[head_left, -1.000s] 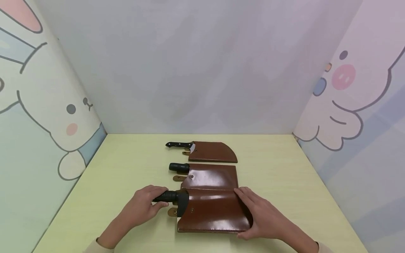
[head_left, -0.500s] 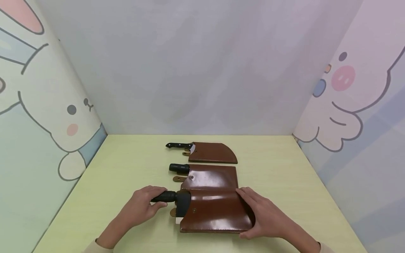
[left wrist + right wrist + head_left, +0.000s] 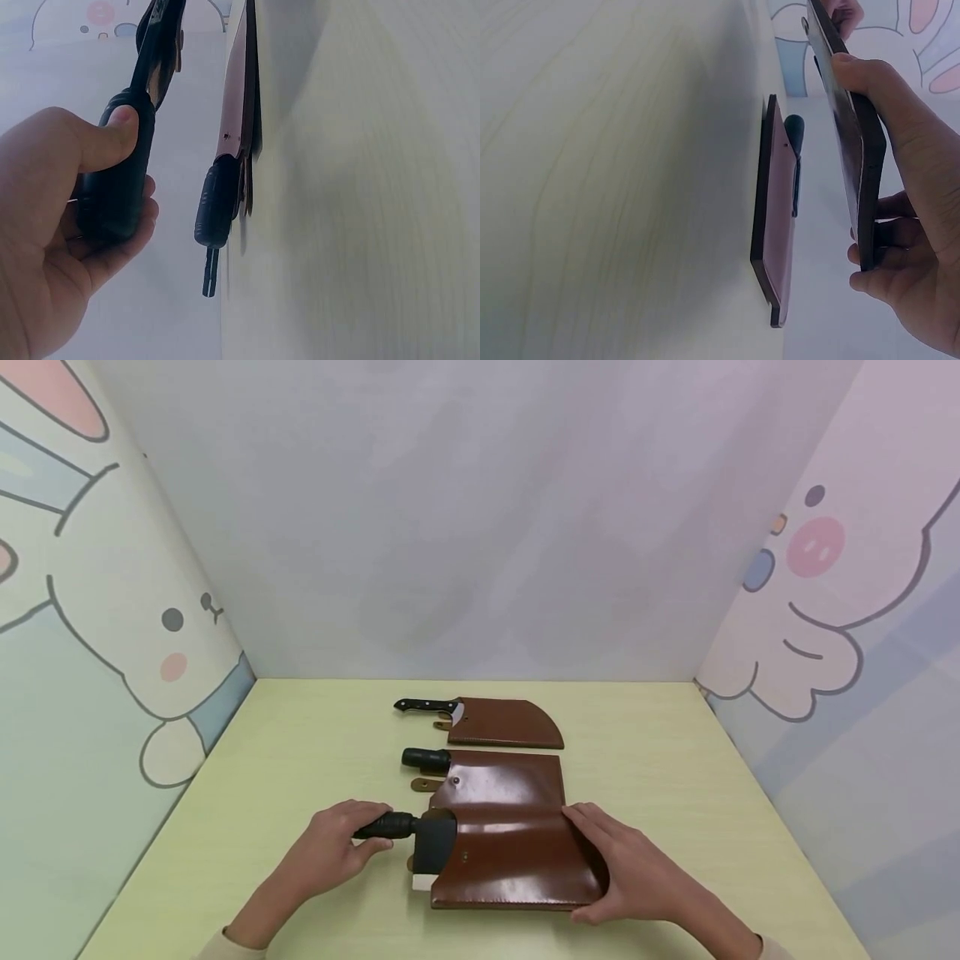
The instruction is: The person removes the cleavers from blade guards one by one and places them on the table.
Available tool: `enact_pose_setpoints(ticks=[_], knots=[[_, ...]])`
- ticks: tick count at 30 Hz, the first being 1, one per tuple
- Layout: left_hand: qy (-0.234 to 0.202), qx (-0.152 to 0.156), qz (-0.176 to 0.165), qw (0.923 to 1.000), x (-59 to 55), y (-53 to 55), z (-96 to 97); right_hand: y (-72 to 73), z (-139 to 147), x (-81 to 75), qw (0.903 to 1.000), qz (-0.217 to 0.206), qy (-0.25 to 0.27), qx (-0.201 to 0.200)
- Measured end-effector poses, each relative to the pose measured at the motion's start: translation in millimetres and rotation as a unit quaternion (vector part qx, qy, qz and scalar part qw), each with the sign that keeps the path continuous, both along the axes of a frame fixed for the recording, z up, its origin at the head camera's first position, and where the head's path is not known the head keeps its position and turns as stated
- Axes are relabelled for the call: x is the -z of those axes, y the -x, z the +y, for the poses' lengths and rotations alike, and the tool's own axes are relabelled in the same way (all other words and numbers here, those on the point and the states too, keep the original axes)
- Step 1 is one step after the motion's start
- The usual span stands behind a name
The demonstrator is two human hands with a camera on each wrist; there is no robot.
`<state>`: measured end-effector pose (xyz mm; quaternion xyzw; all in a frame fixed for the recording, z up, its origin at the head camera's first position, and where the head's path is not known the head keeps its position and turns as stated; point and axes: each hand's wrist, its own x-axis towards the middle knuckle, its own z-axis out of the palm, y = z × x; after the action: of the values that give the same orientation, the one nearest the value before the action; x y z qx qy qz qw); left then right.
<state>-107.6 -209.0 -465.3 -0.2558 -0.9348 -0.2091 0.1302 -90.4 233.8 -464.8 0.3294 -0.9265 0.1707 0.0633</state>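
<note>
In the head view, my left hand (image 3: 326, 852) grips the black handle of a cleaver (image 3: 433, 846). Dark upper blade and a pale strip below show at the sheath's mouth; the rest is hidden inside the brown leather sheath (image 3: 525, 868). My right hand (image 3: 633, 868) holds that sheath by its right end, thumb along the lower edge. Both wrist views place the held sheath above the table, apart from the sheathed knife below. The left wrist view has the thumb pressed along the cleaver handle (image 3: 112, 187), fingers curled behind it.
Just behind lies a second sheathed knife (image 3: 502, 777) with a black handle, partly overlapped in the head view. Farther back is a sheathed knife (image 3: 506, 722) with a riveted handle and curved sheath. Cartoon-printed walls surround the pale table (image 3: 300, 735).
The cleaver has slid left out of its sheath, baring more blade at the mouth. The sheath and right hand have shifted slightly right, the left hand slightly left.
</note>
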Motion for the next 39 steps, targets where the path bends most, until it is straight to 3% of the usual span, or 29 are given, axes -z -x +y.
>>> enact_pose_setpoints(ticks=[9, 16, 24, 39], knots=[[-0.008, -0.004, 0.012, 0.9999, 2.5, -0.6, -4.7, 0.9, 2, -3.9, 0.9998, -0.018, 0.001, 0.009], [-0.005, -0.002, -0.003, 1.0, 2.6, -1.1, -6.7, 2.0, 5, 0.4, 0.9999, -0.004, 0.005, -0.008], [0.0, -0.014, -0.015, 0.9998, 0.8, -2.4, -10.3, 2.4, 8, 1.2, 0.9996, -0.028, 0.002, 0.007], [-0.004, -0.017, -0.015, 0.9997, 1.3, 3.2, -16.1, 3.5, 12, 2.2, 0.9993, -0.03, 0.003, 0.023]])
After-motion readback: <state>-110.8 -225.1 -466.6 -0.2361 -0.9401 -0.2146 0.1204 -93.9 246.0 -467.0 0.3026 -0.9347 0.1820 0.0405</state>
